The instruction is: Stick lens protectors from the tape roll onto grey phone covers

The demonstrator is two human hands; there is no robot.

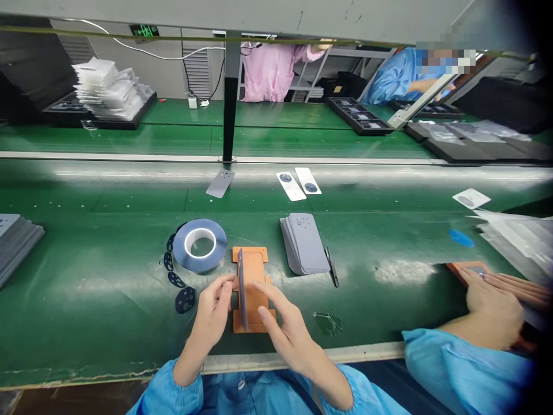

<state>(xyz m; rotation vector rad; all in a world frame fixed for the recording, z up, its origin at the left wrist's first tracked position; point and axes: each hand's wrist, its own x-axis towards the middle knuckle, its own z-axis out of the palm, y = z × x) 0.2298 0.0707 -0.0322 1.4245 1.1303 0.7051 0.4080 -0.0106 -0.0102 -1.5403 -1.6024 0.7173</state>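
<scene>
A thin grey phone back panel (242,294) stands on its long edge, nearly upright, above an orange fixture (257,259). My left hand (211,314) is at the panel's left side, its thumb and forefinger closed together by the panel edge. On the other side, my right hand (287,325) has thumb and fingers apart, the forefinger tip close to the panel; whether it touches is unclear. Left of the fixture lies a roll of blue tape (180,253), its loose strip carrying round dark pieces (185,300). A stack of grey panels (309,245) and black tweezers (332,267) lie to the right.
At right, a co-worker's hands (492,300) work over another orange fixture (455,271). A grey panel (220,183) and white cards (291,186) lie further back. More panels (17,242) are stacked at far left. A dark post (229,109) rises behind the bench.
</scene>
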